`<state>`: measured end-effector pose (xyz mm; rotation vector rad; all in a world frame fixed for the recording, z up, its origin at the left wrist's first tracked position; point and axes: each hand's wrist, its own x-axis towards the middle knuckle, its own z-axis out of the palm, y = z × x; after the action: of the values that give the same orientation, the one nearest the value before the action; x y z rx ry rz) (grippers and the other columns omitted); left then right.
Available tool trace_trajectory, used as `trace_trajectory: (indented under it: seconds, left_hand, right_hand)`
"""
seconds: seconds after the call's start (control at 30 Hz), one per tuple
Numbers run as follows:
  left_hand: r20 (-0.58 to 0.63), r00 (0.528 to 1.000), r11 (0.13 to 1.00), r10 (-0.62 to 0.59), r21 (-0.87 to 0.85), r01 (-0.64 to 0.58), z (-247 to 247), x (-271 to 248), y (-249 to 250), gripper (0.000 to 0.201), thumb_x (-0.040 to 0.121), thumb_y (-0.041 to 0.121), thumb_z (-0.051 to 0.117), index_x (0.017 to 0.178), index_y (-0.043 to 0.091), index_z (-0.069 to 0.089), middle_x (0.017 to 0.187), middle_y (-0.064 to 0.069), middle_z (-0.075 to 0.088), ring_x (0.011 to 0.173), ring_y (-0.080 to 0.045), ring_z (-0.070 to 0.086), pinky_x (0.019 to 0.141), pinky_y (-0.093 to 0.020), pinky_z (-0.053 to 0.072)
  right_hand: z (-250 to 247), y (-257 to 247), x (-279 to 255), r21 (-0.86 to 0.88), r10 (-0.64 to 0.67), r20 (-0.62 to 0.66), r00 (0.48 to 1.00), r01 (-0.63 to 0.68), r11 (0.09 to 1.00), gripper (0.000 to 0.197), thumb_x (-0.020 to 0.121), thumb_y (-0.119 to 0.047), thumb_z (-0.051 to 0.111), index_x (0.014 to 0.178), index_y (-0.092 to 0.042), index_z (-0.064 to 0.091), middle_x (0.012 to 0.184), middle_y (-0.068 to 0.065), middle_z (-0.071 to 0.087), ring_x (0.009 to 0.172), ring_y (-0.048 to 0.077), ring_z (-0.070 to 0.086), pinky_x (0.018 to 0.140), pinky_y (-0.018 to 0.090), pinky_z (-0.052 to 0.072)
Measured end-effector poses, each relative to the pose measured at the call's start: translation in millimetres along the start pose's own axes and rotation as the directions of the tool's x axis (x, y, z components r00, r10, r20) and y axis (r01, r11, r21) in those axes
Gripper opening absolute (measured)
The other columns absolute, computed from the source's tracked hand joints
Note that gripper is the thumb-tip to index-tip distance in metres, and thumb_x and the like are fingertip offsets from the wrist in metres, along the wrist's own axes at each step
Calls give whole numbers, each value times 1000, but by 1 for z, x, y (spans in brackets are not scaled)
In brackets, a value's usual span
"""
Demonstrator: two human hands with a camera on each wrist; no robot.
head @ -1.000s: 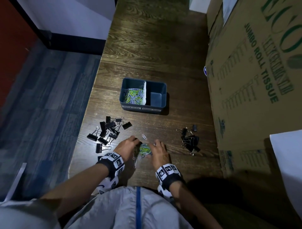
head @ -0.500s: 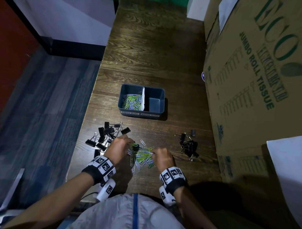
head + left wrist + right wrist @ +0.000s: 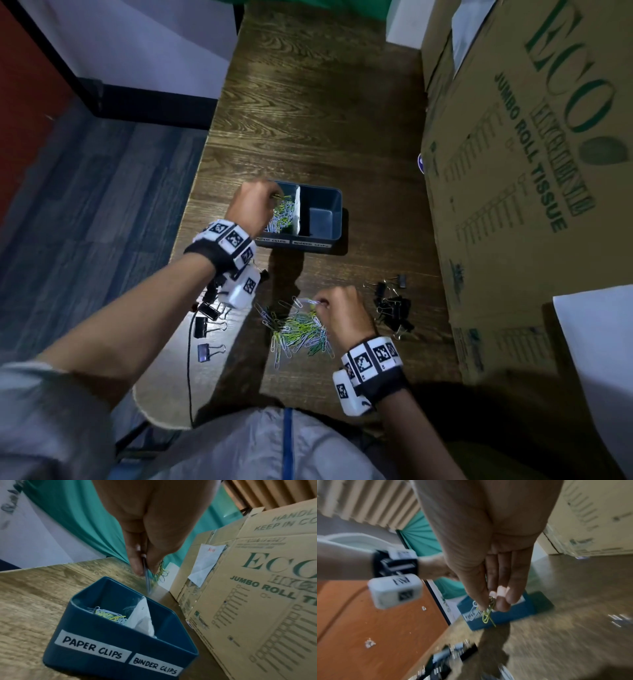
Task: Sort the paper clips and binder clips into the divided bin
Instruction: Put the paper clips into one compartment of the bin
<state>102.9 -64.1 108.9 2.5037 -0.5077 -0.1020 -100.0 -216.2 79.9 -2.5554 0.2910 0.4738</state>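
Observation:
A dark blue divided bin [image 3: 334, 219] [image 3: 109, 639] stands mid-table, labelled PAPER CLIPS left and BINDER CLIPS right, with a white divider [image 3: 144, 619]. Coloured paper clips [image 3: 282, 217] fill its left compartment; the right one looks bare. My left hand [image 3: 255, 205] [image 3: 145, 563] hovers over the left compartment, pinching several paper clips [image 3: 150, 577]. My right hand [image 3: 342, 308] [image 3: 491, 604] pinches a few paper clips [image 3: 487, 614] just above the loose paper clip pile [image 3: 298, 330] near the front edge. Black binder clips lie in a left group [image 3: 209, 322] and a right group [image 3: 392, 306].
A large cardboard box [image 3: 527, 192] printed JUMBO ROLL TISSUE walls the table's right side. The table's left edge [image 3: 191, 205] drops to a blue-grey floor. A thin black cable [image 3: 189, 370] runs by the left binder clips. Bare wood [image 3: 318, 102] lies beyond the bin.
My left hand has lifted from the pile with paper clips and moved forward over the bin's left compartment. My right hand stays at the pile, now pinching clips.

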Motion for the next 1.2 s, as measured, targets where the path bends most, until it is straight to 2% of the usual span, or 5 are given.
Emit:
trace_trajectory:
  seconds: [0.17,0.43,0.8,0.97,1.2]
  left_hand:
    - [77,995,994,-66,87,59,14,-15,-21,31,83,15,73,113,16,67,103,-9,68,87,-27,64,79,-40,56]
    - [284,956,976,-74,219,10,53,-123,-31,20,81,12,67,98,23,67,95,0,67,80,-22,65,63,-29,52]
    - [674,727,929,-130,338,-147,107,-173,-39,126,62,62,78,152,31,-5,160,-4,3,137,-36,24,98,-51,46]
    - [694,718,872,-53,382,-305,120,-183,-31,117,71,58,74,152,26,-4,160,-11,-2,138,-36,21,95,-48,47]
    - [695,718,890,50,295,-348,120,-187,-28,76,84,19,65,147,14,23,148,-10,25,128,-28,33,82,-39,53]
  right_hand:
    - [-32,-29,26,17,-54,-73,996,56,998,16,94,-19,66,107,-17,75,89,5,70,76,18,65,70,32,59]
    - [-80,-86,97,23,-141,-251,958,151,988,12,91,-15,67,96,-13,78,94,12,74,92,29,69,77,29,52]
    - [9,-34,58,-71,-66,-11,998,65,995,46,88,3,68,130,-13,59,132,14,56,111,28,62,91,31,53]
    - [60,12,21,-293,88,356,930,22,956,116,68,-19,89,154,-31,13,158,11,7,143,40,18,112,55,34]
    - [89,15,-8,-340,-84,209,974,153,928,89,76,2,67,151,-26,28,152,16,27,134,39,32,109,48,34]
